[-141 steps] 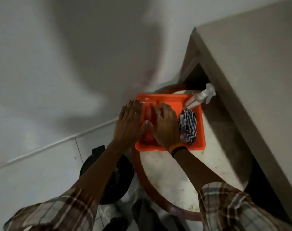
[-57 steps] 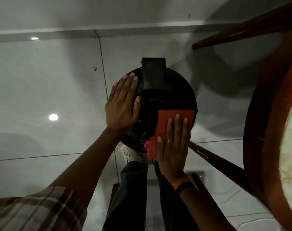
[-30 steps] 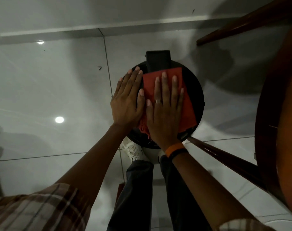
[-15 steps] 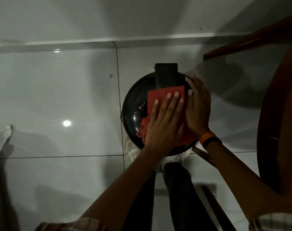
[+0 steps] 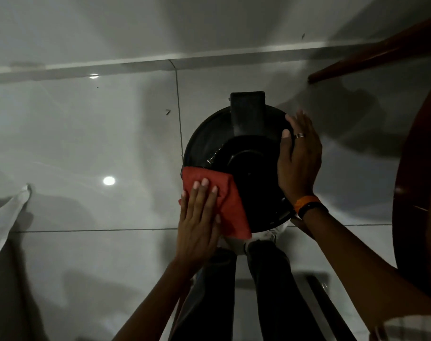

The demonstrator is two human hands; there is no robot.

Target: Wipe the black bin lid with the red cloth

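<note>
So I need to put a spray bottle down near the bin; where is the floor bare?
The floor tiles left of the bin lid lie bare up to the wall, short of the white fabric. It is crowded on the right, where the wooden table and its legs close in.

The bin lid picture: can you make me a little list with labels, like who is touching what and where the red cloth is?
lid: black bin lid, round, on the bin, closed
cloth: red cloth, lying over the lid's near-left edge
left hand: left hand flat on the cloth, pressing it down
right hand: right hand resting on the lid's right edge
wrist: orange band on the right wrist
floor: glossy grey tiles
</note>
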